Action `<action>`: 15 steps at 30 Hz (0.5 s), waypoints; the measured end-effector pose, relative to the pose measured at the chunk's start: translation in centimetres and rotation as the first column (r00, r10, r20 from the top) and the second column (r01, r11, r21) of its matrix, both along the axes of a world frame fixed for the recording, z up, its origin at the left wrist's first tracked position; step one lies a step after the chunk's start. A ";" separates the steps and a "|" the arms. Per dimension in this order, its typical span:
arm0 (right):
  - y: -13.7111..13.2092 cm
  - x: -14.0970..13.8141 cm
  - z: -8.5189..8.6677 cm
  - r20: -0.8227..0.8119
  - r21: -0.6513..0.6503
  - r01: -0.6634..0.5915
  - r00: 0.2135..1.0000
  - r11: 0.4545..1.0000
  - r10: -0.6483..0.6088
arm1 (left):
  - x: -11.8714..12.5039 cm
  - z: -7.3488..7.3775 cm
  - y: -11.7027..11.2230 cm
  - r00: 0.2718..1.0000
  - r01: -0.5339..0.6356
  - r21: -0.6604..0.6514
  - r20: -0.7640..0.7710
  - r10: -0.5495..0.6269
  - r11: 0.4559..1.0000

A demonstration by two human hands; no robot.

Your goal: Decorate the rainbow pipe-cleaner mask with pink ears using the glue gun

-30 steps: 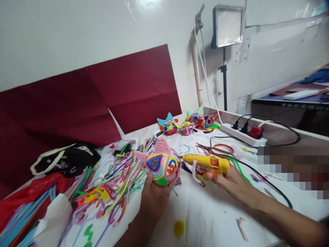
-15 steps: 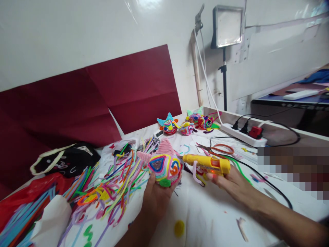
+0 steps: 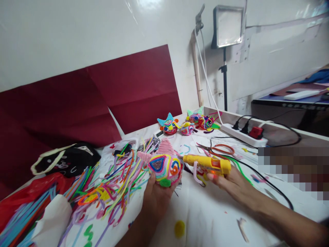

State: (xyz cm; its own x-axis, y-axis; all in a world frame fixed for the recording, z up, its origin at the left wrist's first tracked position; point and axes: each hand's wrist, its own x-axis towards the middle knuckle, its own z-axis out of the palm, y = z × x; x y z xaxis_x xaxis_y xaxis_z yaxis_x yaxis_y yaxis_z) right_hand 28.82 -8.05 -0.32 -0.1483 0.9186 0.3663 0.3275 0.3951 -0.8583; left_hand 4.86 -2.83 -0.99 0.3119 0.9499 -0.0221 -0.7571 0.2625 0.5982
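The left hand (image 3: 158, 199), just below the centre of the frame, is bare; so is the left forearm (image 3: 140, 228), a broad, smooth-sided shape cut off by the bottom edge and narrower at the wrist; the left thumb (image 3: 152, 180) is slim with a rounded tip; the right hand (image 3: 232, 181), right of centre, is bare too, its thumb short-looking and blunt at the end; the right forearm (image 3: 272, 209), bare along most of its visible length, is long and widens toward the lower right corner; a dark, blurred patch (image 3: 326, 219) borders it at the right edge, too unclear to tell whether it is a sleeve.
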 end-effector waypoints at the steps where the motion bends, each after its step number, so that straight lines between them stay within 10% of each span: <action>1: 0.0 0.0 0.0 0.003 0.002 0.002 1.000 1.000 -0.002 | 0.0 0.0 0.0 1.000 0.000 0.001 0.002 0.000 1.000; 15: -0.1 0.1 0.2 -0.001 0.007 -0.016 1.000 1.000 0.016 | -0.2 0.1 0.2 0.999 0.024 0.047 0.035 -0.026 0.999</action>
State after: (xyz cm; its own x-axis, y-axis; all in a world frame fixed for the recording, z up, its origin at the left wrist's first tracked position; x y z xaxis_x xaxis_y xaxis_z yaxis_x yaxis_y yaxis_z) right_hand 28.91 -8.17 -0.14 -0.1629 0.9134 0.3731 0.3196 0.4066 -0.8559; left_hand 4.64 -2.68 -0.90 0.3352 0.9415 0.0340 -0.7719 0.2537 0.5830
